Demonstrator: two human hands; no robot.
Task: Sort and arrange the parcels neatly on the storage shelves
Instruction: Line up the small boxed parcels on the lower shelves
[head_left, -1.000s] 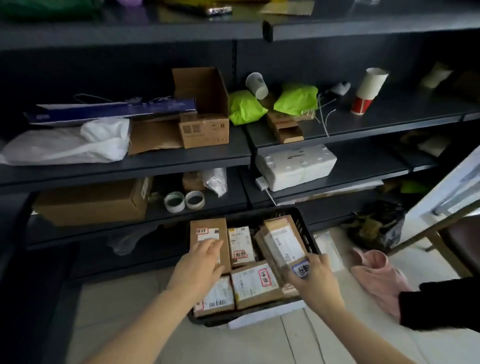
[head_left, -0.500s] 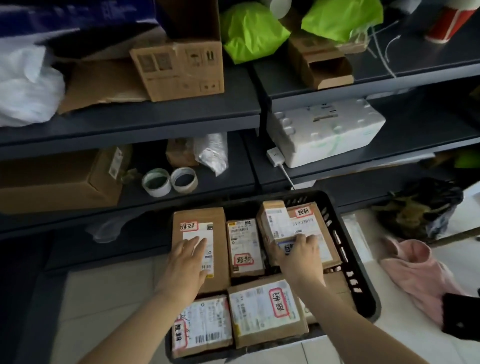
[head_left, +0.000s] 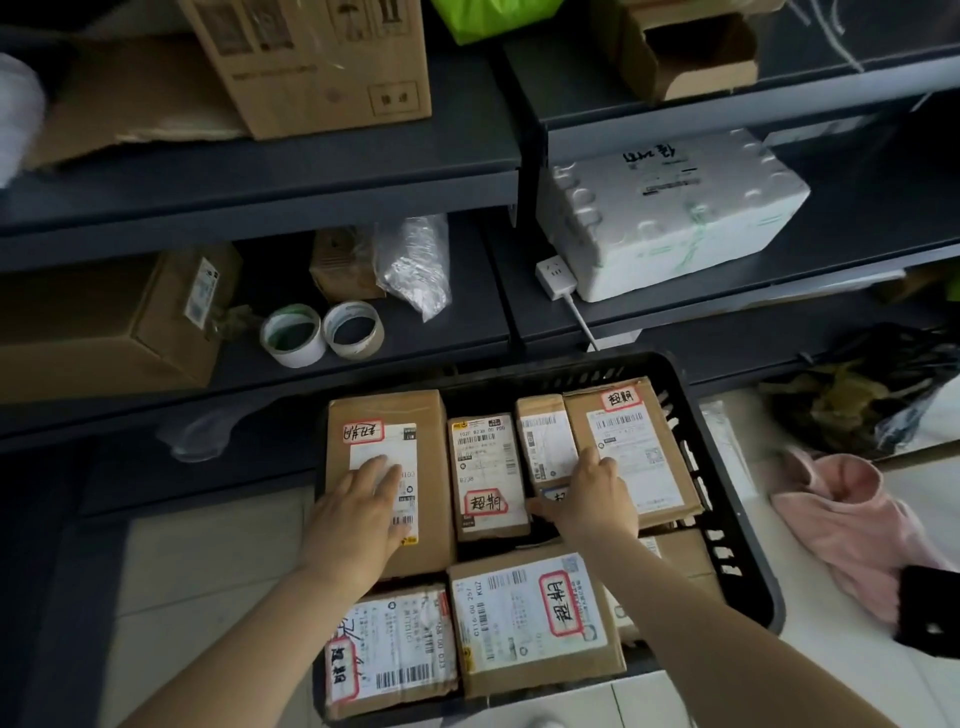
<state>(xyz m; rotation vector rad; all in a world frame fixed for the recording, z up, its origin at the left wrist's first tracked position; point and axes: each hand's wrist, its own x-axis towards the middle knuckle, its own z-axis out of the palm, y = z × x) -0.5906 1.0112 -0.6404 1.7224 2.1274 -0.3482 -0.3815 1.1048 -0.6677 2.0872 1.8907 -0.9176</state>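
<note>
atop one crate's (head_left: 727, 519) parcels (head_left: 431, 441), two hands (head_left: 358, 514) (head_left: 592, 499)

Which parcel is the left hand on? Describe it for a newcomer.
Find the black crate on the floor below the shelves. The parcel fills its far left corner. Unlike the narrow parcel beside it, its red-edged sticker sits at the far end.

Red-edged stickers, 超期, on the middle parcel (head_left: 488, 467), right rear parcel (head_left: 631, 452) and front parcel (head_left: 530, 618). Middle label adds B738; front one, C116 00 257. Narrow parcel (head_left: 545, 441): sticker mostly under the right hand (head_left: 592, 499).
</note>
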